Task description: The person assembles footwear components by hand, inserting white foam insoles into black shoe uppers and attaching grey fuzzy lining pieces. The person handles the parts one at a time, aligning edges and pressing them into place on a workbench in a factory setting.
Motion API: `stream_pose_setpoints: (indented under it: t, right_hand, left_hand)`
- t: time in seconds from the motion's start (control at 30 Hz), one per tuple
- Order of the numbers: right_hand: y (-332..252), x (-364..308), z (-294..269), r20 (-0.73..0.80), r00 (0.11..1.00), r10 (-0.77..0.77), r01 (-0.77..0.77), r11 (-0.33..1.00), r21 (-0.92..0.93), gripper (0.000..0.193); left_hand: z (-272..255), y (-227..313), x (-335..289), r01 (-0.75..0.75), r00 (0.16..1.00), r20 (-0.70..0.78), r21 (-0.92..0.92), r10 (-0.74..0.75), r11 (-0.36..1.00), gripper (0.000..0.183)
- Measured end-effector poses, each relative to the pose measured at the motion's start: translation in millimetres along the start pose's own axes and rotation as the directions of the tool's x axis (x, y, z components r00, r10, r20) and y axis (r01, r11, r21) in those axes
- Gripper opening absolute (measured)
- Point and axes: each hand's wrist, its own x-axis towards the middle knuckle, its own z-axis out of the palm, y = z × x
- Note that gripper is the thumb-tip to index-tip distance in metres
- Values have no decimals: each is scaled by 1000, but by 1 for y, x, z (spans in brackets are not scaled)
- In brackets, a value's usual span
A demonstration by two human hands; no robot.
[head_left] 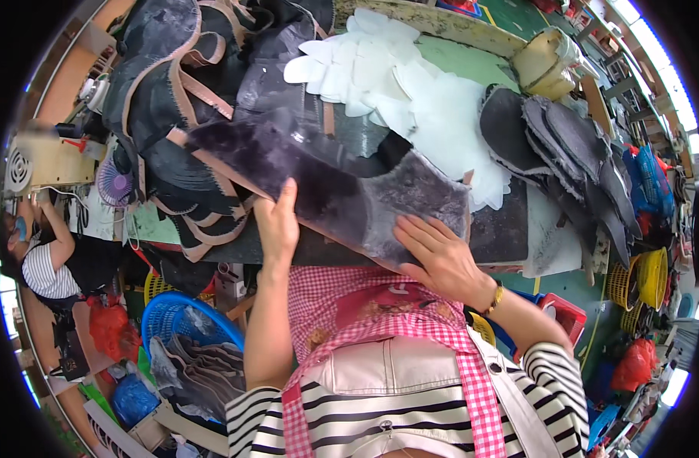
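Note:
A long, dark, fuzzy piece with a tan edge, shaped like a cut boot upper, lies slantwise across the dark worktop before me. My left hand grips its near edge, thumb on top and fingers hidden underneath. On the greyer right part of the same piece, my right hand rests flat with its fingers stretched out. Just beyond it spreads a heap of white, rounded thin sheets. Similar dark pieces with tan edges are piled at the left.
Dark grey fuzzy sole-shaped pieces stack at the right, near a stained cream tub. A blue basket with more cut pieces stands low at left. Another person works at the far left, near a purple fan. Yellow baskets stand at right.

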Motion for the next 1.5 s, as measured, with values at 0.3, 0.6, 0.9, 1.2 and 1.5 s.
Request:
stream_pose_setpoints:
  t: [0.3,0.6,0.9,1.2,1.5]
  right_hand:
    - [45,5,-68,-355,858,373,-316,926,209,68]
    - [35,57,-41,51,986,160,-167,958,234,16]
    - [-16,98,-19,143,989,-26,-49,864,501,23]
    - [-123,174,-21,218,880,-422,375,899,227,38]
    - [-94,181,-9,152,942,-299,233,909,347,30]
  left_hand:
    - [-11,8,-7,-246,969,-10,-59,246,967,27]
    - [-62,9,-59,29,928,-323,-429,-183,903,39]
    - [-106,20,-119,-225,923,-383,-616,-38,755,49]
    - [-161,13,-181,-368,662,-713,-577,-230,729,52]
    - [-368,-141,-292,-700,-111,-960,-107,-256,706,56]
